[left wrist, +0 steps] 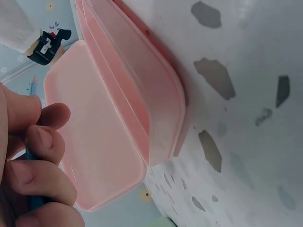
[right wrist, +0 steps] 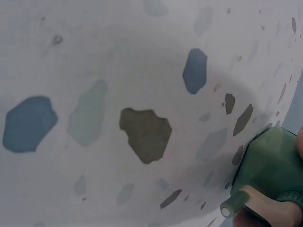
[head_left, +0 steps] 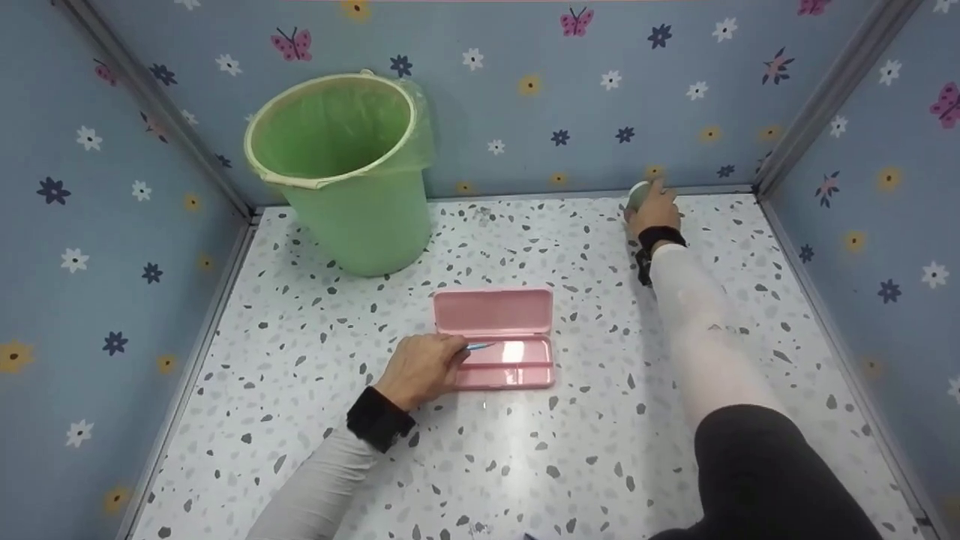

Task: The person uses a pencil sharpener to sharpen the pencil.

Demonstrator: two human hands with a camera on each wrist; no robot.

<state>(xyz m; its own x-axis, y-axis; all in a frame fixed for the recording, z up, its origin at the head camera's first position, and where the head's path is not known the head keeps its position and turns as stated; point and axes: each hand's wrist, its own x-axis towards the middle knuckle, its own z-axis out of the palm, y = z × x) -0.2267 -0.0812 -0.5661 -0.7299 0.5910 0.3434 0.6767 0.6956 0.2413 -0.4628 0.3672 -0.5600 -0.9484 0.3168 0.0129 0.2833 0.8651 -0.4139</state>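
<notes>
My left hand (head_left: 426, 367) pinches a slim blue pencil (head_left: 480, 346) over the left part of a pink pencil case (head_left: 536, 376). The case lies with its lid (head_left: 493, 311) raised at the back; dividers split its tray, and the part in sight holds nothing. In the left wrist view, curled fingers (left wrist: 47, 179) hide most of the pencil's blue shaft (left wrist: 35, 202). Far off at the back wall, my right hand (head_left: 657, 211) grips a green crank pencil sharpener (head_left: 637, 195). The right wrist view shows its green body (right wrist: 270, 158) and beige crank arm (right wrist: 270, 208).
A green bin (head_left: 360, 225) with a thin liner stands at the back left. Flower-patterned walls (head_left: 525, 112) enclose the speckled white surface (head_left: 585, 450) at the back and both sides. A small dark tip (head_left: 529, 536) shows at the bottom edge.
</notes>
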